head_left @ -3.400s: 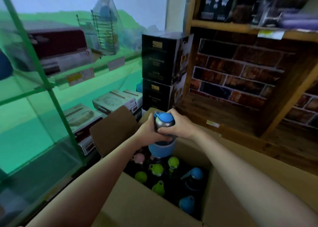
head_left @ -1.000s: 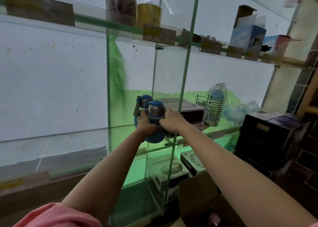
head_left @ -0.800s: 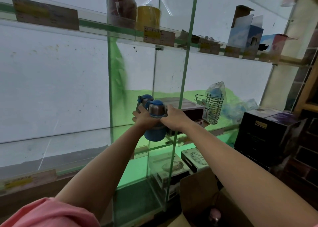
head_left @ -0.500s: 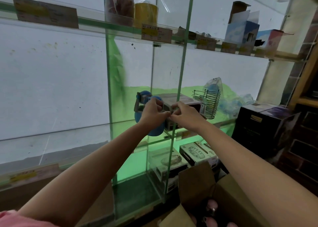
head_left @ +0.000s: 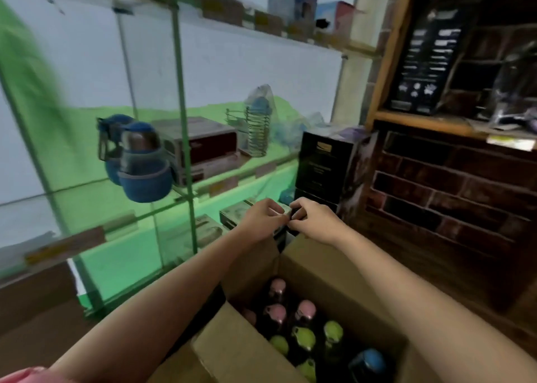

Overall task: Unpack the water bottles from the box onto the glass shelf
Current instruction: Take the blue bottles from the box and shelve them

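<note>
both hands had come away from the blue bottle (head_left: 144, 161) and dropped from the shelf towards the box, and the view had swung down and to the right with them; that bottle stood on the glass shelf (head_left: 87, 183) just in front of a second blue bottle (head_left: 112, 141), near the front edge and beside the green upright, most likely so that the row would fill from the front where it was easy to reach; the left hand (head_left: 261, 218) and the right hand (head_left: 312, 218) met fingertip to fingertip above the far edge of the cardboard box (head_left: 241, 350); their fingers were curled and seemed to pinch something small and pale between them, but the blur made it impossible to tell what it was or whether it was held at all; neither hand held a bottle; inside the box the remaining bottles stood upright, pink caps (head_left: 305, 308) at the back, green caps (head_left: 303, 334) in the middle and a blue cap (head_left: 370, 359) nearest, packed close so a cap would be the natural place to take hold; judged from this, most of the unpacking was not yet done; black cartons (head_left: 328, 161) stood stacked beyond the box
</note>
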